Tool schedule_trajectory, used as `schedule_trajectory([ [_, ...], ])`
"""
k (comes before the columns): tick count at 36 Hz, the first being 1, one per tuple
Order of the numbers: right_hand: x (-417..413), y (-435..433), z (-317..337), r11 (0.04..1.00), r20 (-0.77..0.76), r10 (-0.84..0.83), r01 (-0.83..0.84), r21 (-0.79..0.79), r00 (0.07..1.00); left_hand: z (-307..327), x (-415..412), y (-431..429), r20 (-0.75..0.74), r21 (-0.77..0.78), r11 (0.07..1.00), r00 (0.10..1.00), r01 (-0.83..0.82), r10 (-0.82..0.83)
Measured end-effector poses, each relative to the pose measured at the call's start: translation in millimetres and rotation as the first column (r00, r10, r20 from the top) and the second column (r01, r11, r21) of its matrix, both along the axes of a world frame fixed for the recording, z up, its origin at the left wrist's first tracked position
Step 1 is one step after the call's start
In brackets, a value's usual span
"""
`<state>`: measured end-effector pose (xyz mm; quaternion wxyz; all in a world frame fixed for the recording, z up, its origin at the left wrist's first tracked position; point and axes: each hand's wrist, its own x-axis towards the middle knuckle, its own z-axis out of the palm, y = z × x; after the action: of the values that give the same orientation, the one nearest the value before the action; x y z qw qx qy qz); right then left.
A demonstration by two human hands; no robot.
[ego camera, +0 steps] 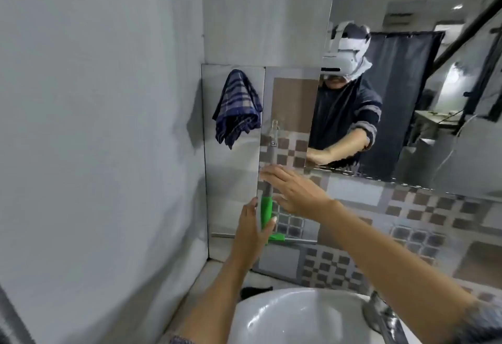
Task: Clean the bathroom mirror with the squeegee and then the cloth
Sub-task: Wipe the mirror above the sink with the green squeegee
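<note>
A squeegee (266, 209) with a green grip and a grey shaft hangs head-down against the tiled wall, its shaft running up to a clear hook (274, 129). My left hand (251, 231) holds the green grip, thumb wrapped round its front. My right hand (294, 191) is flat with straight fingers, fingertips at the shaft just above the grip. A blue plaid cloth (237, 104) hangs to the upper left, over a narrow mirrored panel (231, 186). The large bathroom mirror (407, 104) fills the upper right and reflects a person wearing a headset.
A white sink (285, 319) lies directly below my arms, with a chrome faucet (380, 313) at its right. A small dark object (255, 290) sits on the ledge behind the sink. A plain grey wall (95, 153) closes in the left side.
</note>
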<state>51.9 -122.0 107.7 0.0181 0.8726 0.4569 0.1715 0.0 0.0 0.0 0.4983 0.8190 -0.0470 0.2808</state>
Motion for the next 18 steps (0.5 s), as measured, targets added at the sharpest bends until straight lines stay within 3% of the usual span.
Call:
schedule_trajectory([
  [7,12,5,-7,0.995,0.109,0.062,-0.053,-0.085,0.992,-16,22,0,-0.150,-0.161,0.987,0.989,-0.009,-0.016],
  [11,18,3,-10,0.994,0.227,0.089,-0.072,-0.086,0.970,-17,23,4,-0.134,-0.144,0.989,0.991,0.010,-0.029],
  [18,12,4,-8,0.991,0.297,0.133,-0.124,-0.049,0.945,-13,4,10,-0.102,-0.075,0.997,0.995,0.009,-0.017],
])
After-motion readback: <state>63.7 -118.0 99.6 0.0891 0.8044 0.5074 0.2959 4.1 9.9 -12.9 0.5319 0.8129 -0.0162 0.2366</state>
